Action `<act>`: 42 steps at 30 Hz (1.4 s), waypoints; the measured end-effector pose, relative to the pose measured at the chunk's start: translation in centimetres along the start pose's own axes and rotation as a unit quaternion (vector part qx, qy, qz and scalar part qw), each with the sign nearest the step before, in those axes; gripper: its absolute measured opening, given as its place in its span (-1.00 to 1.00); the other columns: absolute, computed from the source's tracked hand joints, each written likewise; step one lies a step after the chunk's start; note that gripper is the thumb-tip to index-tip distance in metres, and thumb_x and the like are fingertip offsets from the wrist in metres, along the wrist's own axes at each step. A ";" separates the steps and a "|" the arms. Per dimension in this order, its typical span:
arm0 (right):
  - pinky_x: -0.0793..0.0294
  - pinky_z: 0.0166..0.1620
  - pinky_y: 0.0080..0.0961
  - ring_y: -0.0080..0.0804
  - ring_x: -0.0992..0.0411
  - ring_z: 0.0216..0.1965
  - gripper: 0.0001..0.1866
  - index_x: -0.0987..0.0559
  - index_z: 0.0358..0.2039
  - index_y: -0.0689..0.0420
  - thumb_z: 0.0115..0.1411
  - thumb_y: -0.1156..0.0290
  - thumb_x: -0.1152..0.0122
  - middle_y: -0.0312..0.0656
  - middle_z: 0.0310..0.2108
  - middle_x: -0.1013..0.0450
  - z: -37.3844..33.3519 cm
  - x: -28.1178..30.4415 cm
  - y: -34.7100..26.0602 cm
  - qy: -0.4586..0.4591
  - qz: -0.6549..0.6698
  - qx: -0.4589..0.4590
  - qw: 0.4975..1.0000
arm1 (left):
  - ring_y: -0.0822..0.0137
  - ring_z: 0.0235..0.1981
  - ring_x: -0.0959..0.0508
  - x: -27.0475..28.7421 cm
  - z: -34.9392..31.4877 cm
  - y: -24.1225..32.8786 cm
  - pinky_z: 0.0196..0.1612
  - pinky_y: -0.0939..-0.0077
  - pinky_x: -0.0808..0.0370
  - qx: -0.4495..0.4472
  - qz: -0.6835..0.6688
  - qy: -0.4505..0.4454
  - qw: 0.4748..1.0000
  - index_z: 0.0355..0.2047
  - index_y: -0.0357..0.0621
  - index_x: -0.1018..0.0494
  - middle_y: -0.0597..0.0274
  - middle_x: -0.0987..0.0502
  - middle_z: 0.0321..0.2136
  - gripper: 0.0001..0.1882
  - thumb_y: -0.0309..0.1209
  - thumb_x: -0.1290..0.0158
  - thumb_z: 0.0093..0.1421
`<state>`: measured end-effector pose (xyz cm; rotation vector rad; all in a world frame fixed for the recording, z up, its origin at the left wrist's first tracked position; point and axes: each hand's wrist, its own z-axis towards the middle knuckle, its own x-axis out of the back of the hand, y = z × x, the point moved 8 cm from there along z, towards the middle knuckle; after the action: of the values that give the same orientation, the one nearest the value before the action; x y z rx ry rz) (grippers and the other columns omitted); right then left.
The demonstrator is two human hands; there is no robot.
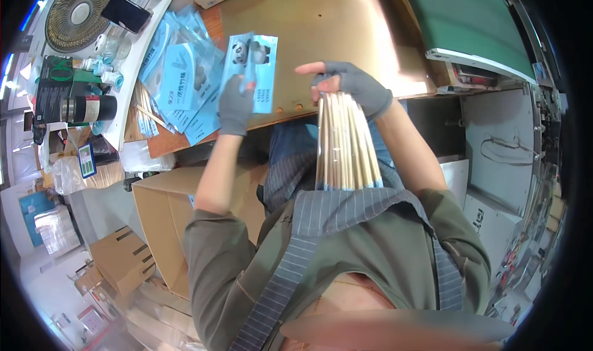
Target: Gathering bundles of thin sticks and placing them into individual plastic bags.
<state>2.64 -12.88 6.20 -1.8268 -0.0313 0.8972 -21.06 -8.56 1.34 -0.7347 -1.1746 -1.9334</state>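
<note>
My left hand [235,109], in a grey fingerless glove, grips a flat blue printed bag [264,73] with panda pictures and holds it up over the near edge of the table. To its right, my right hand [360,86], gloved the same way, is closed round the top of a bundle of wrapped bamboo chopsticks [346,142]. Its index finger sticks out toward the bag, without touching it. The bundle hangs down in front of my striped apron [352,207], the sticks fanning slightly toward their blue lower ends.
Several blue and clear bags [182,82] lie heaped on the table [296,26] at left, beside loose chopsticks [148,111]. A white shelf with a fan [79,14], a phone [126,13] and a black flask [88,109] borders them. A cardboard box [162,218] stands below.
</note>
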 end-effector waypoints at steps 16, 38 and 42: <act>-0.46 -0.22 -0.57 -0.47 -0.48 -0.38 -0.47 -0.41 0.02 0.35 0.01 0.41 -0.05 -0.16 -0.39 -0.50 3.4 1.6 3.7 0.060 -0.082 -0.035 0.994 | -0.07 -0.55 -0.52 -4.6 -0.9 6.0 -0.46 0.15 -0.42 0.138 -0.170 -0.007 0.976 -0.22 -0.16 -0.50 -0.11 -0.50 -0.58 -0.70 -0.24 0.13 0.28; -0.37 -0.42 -0.48 -0.63 -0.34 -0.54 -0.78 -0.63 -0.38 0.18 0.05 0.30 -0.23 -0.21 -0.67 -0.42 -13.7 1.8 4.7 0.302 -0.405 -0.070 0.860 | 0.13 -0.74 -0.39 2.8 -9.8 20.5 -0.57 0.30 -0.39 -0.209 -0.184 -0.176 0.944 -0.11 -0.30 -0.49 0.17 -0.34 -0.73 -0.66 -0.47 -0.03 0.07; -0.36 -0.53 -0.47 -0.21 -0.39 -0.64 -0.79 -0.47 -0.45 0.13 -0.06 0.38 -0.31 -0.13 -0.67 -0.39 -10.7 -0.6 -8.0 0.373 -0.620 0.305 0.619 | 0.47 -0.63 -0.36 6.0 -0.6 20.9 -0.55 0.50 -0.32 -0.045 -0.265 -0.077 0.960 -0.18 -0.26 -0.50 0.14 -0.44 -0.63 -0.77 -0.43 0.02 0.21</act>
<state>11.48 -18.01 14.78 -0.9549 -0.3686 -0.8048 -7.27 -17.21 15.76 -0.6712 -1.5008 -2.4169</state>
